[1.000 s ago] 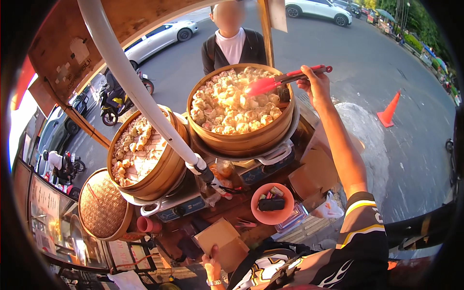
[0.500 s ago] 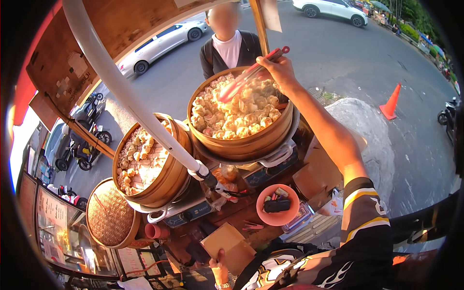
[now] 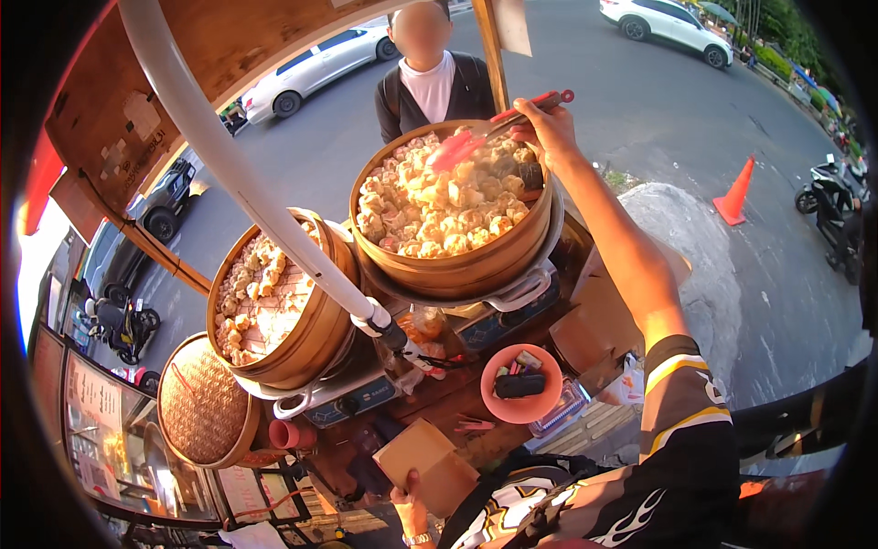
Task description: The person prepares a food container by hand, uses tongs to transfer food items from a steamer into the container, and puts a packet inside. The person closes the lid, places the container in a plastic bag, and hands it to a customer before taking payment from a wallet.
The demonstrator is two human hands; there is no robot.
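My right hand [image 3: 549, 133] is closed round tongs [image 3: 494, 128] with pinkish-red tips. The tips hover over the far part of a large round bamboo steamer [image 3: 448, 274], heaped with pale steamed dumplings [image 3: 425, 201]. Steam blurs the tips, and I see no dumpling clearly caught between them. Low in the picture, my left hand [image 3: 409, 503] grips an open brown cardboard food box [image 3: 428, 457], thumb over its near edge. Further left, a second bamboo steamer [image 3: 315, 343] has dumplings along its side and a partly bare slatted base.
A slanting white pole [image 3: 242, 183] crosses before the left steamer. A woven lid [image 3: 201, 403] covers another basket. Near me stand a pink bowl [image 3: 512, 412] of small items and a pink cup [image 3: 293, 435]. A person [image 3: 430, 91] stands beyond the steamer; an orange cone [image 3: 734, 192] is on the road.
My right hand has shifted slightly right, and the tongs have swung flatter, their tips lifting farther from me. My left hand still holds the box. Vehicles on the road have moved.
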